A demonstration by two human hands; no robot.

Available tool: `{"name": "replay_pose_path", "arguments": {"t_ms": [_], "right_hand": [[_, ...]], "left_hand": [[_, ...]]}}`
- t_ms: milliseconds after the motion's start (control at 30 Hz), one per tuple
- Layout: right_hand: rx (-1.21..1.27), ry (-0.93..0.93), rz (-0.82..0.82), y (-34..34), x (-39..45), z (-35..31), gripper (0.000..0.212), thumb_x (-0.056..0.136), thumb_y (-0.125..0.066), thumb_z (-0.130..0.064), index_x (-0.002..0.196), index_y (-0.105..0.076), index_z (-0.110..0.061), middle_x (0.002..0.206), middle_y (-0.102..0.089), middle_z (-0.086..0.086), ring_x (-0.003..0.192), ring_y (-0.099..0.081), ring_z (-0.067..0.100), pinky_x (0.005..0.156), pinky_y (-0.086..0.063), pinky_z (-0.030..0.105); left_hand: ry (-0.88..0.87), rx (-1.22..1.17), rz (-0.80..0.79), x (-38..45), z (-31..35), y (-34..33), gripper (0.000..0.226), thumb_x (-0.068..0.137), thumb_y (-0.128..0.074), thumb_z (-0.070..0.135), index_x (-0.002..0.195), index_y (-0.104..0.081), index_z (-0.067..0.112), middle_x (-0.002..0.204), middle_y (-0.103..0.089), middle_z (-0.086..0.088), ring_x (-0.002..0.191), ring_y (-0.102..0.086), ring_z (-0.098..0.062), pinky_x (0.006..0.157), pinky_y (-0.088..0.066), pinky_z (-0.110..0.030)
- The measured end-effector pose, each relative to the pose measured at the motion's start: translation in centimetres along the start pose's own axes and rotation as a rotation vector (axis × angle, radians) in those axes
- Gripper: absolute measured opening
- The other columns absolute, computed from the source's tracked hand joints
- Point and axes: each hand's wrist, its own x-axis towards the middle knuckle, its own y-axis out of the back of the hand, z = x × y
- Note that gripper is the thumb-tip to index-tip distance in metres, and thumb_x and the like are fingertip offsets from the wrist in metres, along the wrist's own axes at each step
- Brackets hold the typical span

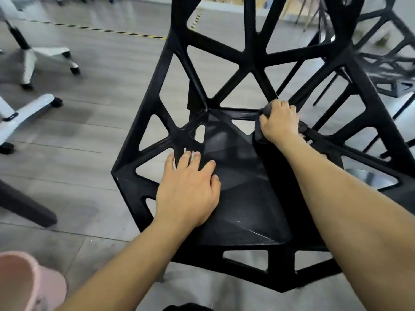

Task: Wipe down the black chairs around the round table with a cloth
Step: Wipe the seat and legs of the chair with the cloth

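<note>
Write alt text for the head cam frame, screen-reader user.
Seen from above, a person's right hand grips a dark cloth against the back corner of a black lattice chair, while the left hand rests flat on the seat. White office-chair bases stand on the grey floor to the left.

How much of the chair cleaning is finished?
Nothing shows as finished; no wiped patch stands out. In hand: the right hand grips a dark grey cloth against the back corner of the black plastic web-pattern chair, while the left hand rests flat on its seat. Left: the rest of this chair, and another black chair behind it.
</note>
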Motion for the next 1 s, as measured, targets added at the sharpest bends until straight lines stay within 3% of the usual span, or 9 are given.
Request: {"name": "replay_pose_path", "arguments": {"t_ms": [167, 233, 400, 633, 833, 1000], "right_hand": [[0.292, 0.326, -0.179, -2.1, -1.2, -10.2, 0.033, 0.092, -0.058, -0.029, 0.117, -0.057, -0.008, 0.119, -0.058, 0.017, 0.111, -0.054, 0.041, 0.093, -0.044, 0.049], [0.361, 0.315, -0.175, -2.1, -0.9, -12.8, 0.031, 0.093, -0.058, -0.030, 0.116, -0.057, -0.009, 0.118, -0.059, 0.017, 0.110, -0.055, 0.041, 0.091, -0.043, 0.046], [0.402, 0.302, -0.256, -1.9, 0.9, -12.1, 0.031, 0.096, -0.057, -0.029, 0.122, -0.058, -0.012, 0.124, -0.058, 0.013, 0.115, -0.056, 0.033, 0.089, -0.039, 0.033], [0.260, 0.494, -0.214, -1.7, -1.9, -10.2, 0.035, 0.090, -0.059, -0.026, 0.123, -0.057, -0.014, 0.119, -0.059, 0.011, 0.113, -0.055, 0.035, 0.096, -0.044, 0.046], [-0.164, 0.165, -0.095, 0.3, 0.9, -0.5, 0.039, 0.094, -0.059, -0.029, 0.124, -0.051, -0.007, 0.130, -0.053, 0.019, 0.120, -0.048, 0.042, 0.097, -0.039, 0.051], [-0.101, 0.107, -0.085, 1.0, -0.5, 1.5, 0.038, 0.092, -0.058, -0.028, 0.125, -0.053, -0.008, 0.129, -0.054, 0.019, 0.118, -0.048, 0.045, 0.100, -0.038, 0.053]], "left_hand": [[0.005, -0.026, -0.015, 0.0, -0.1, 0.3, 0.057, 0.096, -0.019, 0.044, 0.136, -0.057, 0.027, 0.149, -0.050, -0.010, 0.138, -0.043, -0.026, 0.119, -0.019, -0.054], [0.002, -0.032, -0.017, 0.1, -0.1, 0.3, 0.058, 0.096, -0.019, 0.043, 0.137, -0.056, 0.027, 0.150, -0.049, -0.011, 0.138, -0.043, -0.026, 0.119, -0.018, -0.054], [0.005, -0.042, -0.008, 0.2, -0.4, 0.3, 0.057, 0.097, -0.019, 0.042, 0.135, -0.057, 0.024, 0.150, -0.049, -0.011, 0.136, -0.043, -0.028, 0.120, -0.017, -0.055], [0.009, -0.045, -0.002, 0.1, -0.4, 0.1, 0.057, 0.096, -0.019, 0.041, 0.134, -0.058, 0.025, 0.148, -0.051, -0.010, 0.136, -0.044, -0.026, 0.121, -0.017, -0.054], [0.017, -0.068, 0.008, -0.1, -0.5, 0.0, 0.055, 0.096, -0.020, 0.040, 0.133, -0.058, 0.027, 0.146, -0.052, -0.007, 0.137, -0.042, -0.023, 0.123, -0.016, -0.050], [0.032, -0.067, 0.008, 0.1, -0.4, -0.2, 0.057, 0.095, -0.017, 0.040, 0.136, -0.056, 0.029, 0.147, -0.052, -0.005, 0.139, -0.040, -0.021, 0.123, -0.015, -0.050]]}}
